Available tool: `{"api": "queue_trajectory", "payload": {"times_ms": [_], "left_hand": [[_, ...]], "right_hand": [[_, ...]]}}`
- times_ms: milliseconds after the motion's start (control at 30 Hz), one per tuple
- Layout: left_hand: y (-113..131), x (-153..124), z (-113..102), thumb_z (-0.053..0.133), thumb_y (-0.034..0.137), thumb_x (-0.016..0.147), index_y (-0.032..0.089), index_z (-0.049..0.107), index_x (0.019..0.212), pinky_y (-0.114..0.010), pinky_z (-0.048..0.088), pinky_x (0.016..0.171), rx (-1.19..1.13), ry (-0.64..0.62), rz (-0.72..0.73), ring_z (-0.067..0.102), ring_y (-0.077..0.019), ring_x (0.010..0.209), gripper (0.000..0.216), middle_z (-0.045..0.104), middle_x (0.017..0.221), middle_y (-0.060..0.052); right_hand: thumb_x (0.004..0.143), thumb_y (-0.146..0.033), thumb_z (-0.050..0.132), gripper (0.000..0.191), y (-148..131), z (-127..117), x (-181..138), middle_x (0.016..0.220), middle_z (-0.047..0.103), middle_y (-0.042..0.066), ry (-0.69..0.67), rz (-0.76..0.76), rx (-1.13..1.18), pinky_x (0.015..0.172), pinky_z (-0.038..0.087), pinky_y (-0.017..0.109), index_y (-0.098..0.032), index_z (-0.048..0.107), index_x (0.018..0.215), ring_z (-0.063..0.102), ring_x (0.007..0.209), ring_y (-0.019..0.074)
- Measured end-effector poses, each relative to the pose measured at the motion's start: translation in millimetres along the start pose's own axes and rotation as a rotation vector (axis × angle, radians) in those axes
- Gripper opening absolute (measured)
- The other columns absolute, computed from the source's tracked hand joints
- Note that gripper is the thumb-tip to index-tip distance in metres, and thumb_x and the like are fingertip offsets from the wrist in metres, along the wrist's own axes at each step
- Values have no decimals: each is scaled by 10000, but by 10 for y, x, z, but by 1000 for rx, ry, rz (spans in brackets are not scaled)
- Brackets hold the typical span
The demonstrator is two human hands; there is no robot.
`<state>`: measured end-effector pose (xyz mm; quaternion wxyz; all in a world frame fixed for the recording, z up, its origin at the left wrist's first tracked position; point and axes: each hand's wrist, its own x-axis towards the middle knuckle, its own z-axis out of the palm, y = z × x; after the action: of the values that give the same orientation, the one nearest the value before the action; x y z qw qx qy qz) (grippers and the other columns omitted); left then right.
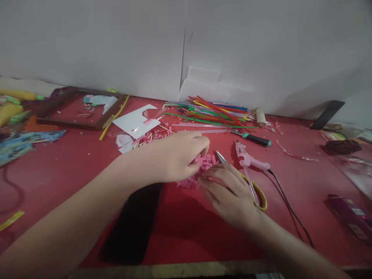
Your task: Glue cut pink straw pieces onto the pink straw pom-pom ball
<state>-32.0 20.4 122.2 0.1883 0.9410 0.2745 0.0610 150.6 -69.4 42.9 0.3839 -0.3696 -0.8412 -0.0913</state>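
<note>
A pink bundle of short straw pieces (200,170) lies on the red table (72,166) between my two hands. My left hand (177,157) curls over its left side, fingers closed on the pink pieces. My right hand (229,193) pinches the bundle from the right with fingertips together. Yellow-handled scissors (255,190) lie just under and beyond my right hand. A pink glue gun (248,157) rests a little farther back, its black cord trailing to the right.
Several coloured straws (215,112) are piled at the back by white foam sheets (203,87). A white card (135,122), loose pink scraps (155,135), a wooden frame (72,110), a black phone (133,224) under my left forearm and a purple box (351,215) also lie about.
</note>
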Motion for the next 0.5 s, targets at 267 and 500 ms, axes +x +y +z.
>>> {"api": "queue_trajectory", "payload": {"times_ms": [267,500], "left_hand": [[-10,1,-16,541,162,867,183,486,824,-276,354,672,-14,-1,12,498,-155,762,73,558,891,-19],[-12,1,-13,547,167,870,183,476,821,-273,354,672,-14,-5,16,492,-151,760,87,552,888,-14]], "right_hand": [[841,-77,680,129,5,25,-39,911,677,54,94,7,-46,831,579,357,-197,727,849,628,950,202],[830,-86,710,110,15,32,-23,896,670,43,123,-23,-100,825,565,319,-195,727,827,613,918,184]]}}
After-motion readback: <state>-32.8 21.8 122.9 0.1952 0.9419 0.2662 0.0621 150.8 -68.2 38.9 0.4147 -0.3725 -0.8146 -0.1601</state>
